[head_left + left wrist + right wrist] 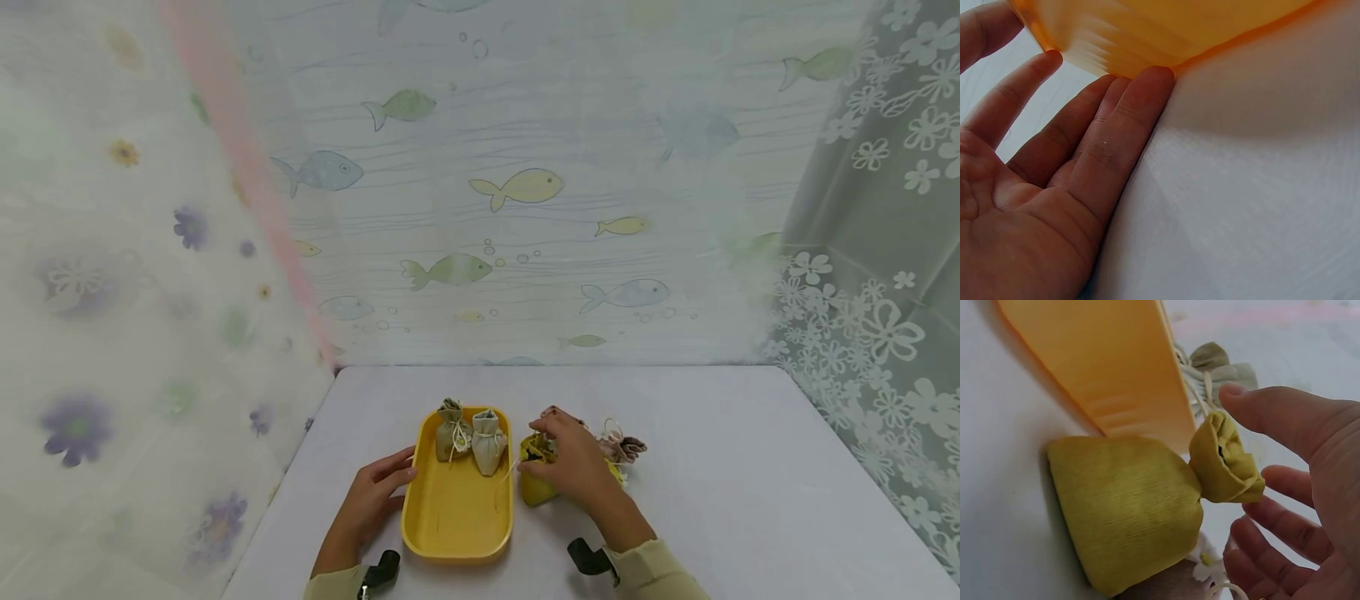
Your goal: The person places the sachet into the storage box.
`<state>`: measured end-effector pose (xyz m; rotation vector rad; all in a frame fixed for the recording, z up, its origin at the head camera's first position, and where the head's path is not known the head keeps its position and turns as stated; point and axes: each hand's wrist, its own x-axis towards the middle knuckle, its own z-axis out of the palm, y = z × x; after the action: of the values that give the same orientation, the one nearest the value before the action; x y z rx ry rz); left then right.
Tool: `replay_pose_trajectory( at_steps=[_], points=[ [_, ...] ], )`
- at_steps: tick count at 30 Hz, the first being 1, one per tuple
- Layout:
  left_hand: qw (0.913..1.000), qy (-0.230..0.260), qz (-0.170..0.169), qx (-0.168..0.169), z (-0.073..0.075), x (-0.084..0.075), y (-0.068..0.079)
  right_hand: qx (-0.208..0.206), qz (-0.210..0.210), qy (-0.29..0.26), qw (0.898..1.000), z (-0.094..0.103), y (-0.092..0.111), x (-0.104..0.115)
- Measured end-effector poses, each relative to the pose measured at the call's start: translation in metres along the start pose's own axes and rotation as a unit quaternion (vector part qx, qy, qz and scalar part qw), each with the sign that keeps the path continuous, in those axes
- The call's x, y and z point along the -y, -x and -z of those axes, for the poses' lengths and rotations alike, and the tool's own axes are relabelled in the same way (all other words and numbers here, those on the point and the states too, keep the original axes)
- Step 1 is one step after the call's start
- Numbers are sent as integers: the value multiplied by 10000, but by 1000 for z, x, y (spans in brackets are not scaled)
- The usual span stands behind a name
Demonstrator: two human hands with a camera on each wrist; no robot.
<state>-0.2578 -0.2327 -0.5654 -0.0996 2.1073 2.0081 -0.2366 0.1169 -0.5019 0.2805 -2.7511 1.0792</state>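
Note:
A yellow tray (456, 518) lies on the table; my left hand (372, 490) rests at its left side, straight fingers (1138, 106) touching the wall. Inside the tray's far end are an olive drawstring pouch (452, 440) and a pale grey one (488, 447). Right of the tray stands a mustard-yellow drawstring pouch (1125, 509), upright. My right hand (579, 465) is around its gathered top, thumb and fingers spread apart, fingertips right at the ruffled edge. A brown pouch (624, 448) shows beyond that hand, partly hidden by it.
The white-covered table (735, 483) extends to the right. At the back hangs a fish-print curtain (465, 208), with a flowered curtain (90, 350) on the left and a lacy flowered sheet (885, 350) on the right. Each wrist carries a black camera mount (588, 557).

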Motion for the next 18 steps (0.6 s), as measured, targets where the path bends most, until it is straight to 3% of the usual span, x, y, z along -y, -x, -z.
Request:
replay_pose_trajectory(
  at_steps=[18],
  points=[
    [10000, 99, 6, 1, 0, 0, 1, 129, -158, 220, 9996, -10, 3, -6]
  ],
)
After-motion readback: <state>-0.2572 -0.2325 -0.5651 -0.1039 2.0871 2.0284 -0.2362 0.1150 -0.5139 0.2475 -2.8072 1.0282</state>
